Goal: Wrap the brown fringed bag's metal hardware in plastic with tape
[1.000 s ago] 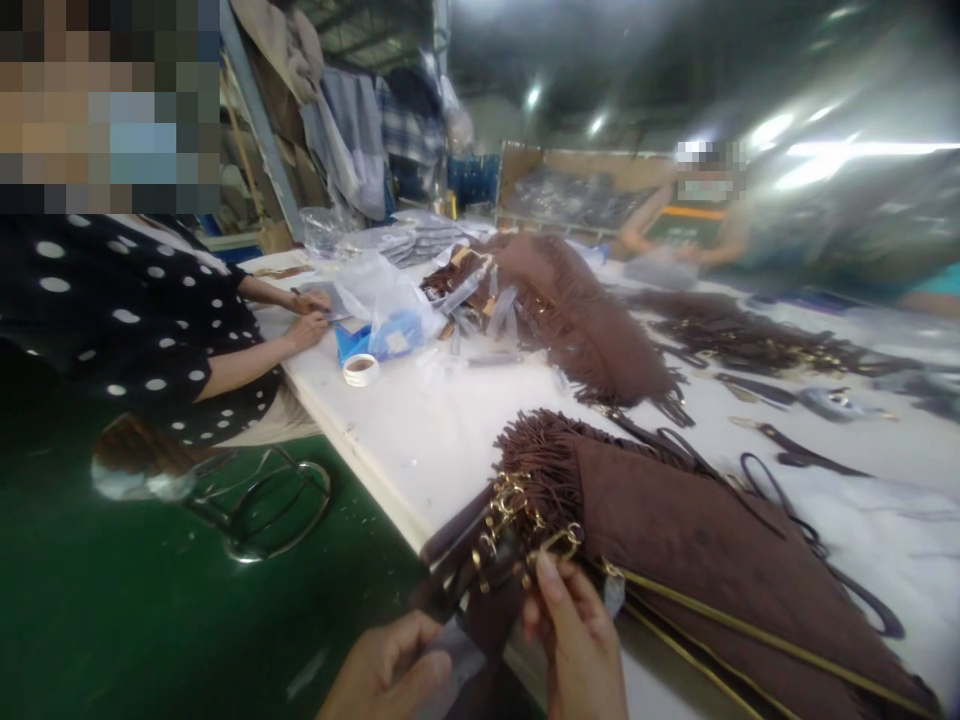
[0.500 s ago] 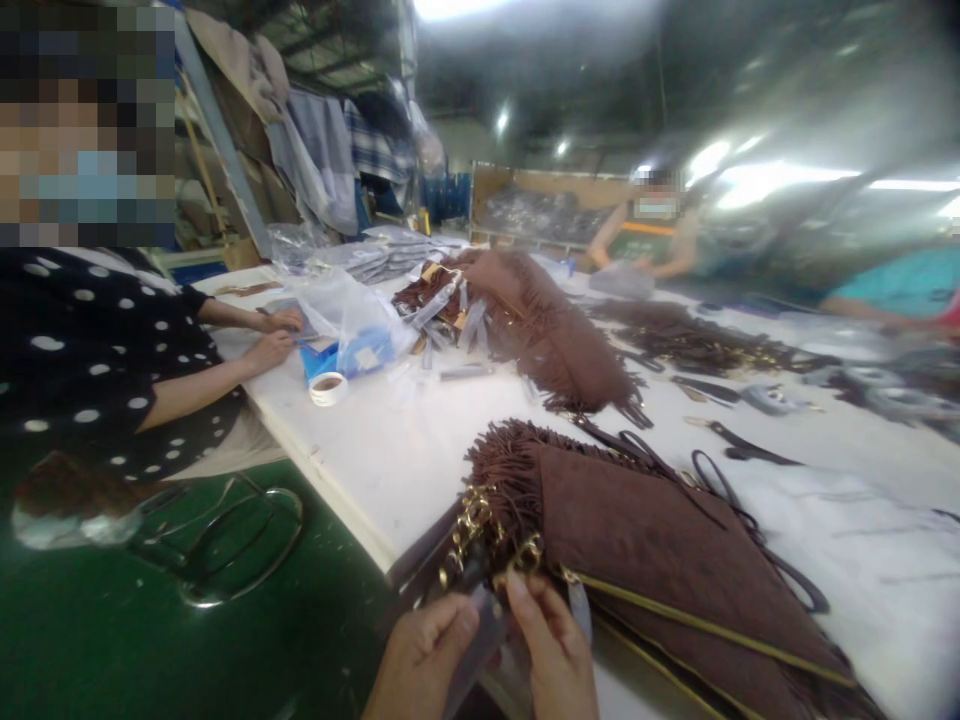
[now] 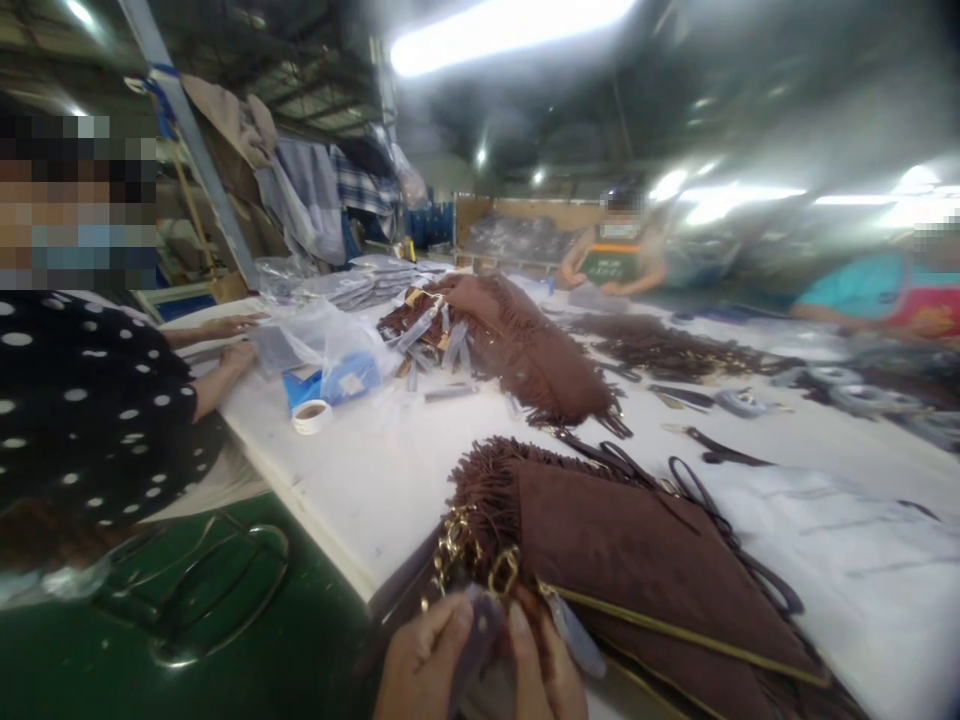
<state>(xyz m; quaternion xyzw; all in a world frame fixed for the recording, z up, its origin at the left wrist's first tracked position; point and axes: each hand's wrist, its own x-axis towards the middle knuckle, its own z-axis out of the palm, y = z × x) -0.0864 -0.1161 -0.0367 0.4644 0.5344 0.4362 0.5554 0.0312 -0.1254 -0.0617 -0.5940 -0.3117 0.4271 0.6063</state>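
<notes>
Partly behind fingers (image 3: pixel 523 650), blurred grey plastic (image 3: pixel 481 640).

A tube (image 3: pixel 514 35) overhead burns out to white; smaller lamps (image 3: pixel 739 195) glare through milky haze at upper right. The table (image 3: pixel 360 490) is bright, the roof (image 3: pixel 296 75) and floor (image 3: pixel 319 600) dim. Gold rings (image 3: pixel 505 572) glint beside the bag (image 3: pixel 637 550). Detail is soft, the far right smeared, the edges stretched; coarse pixel blocks (image 3: pixel 79 225) mask three patches.
</notes>
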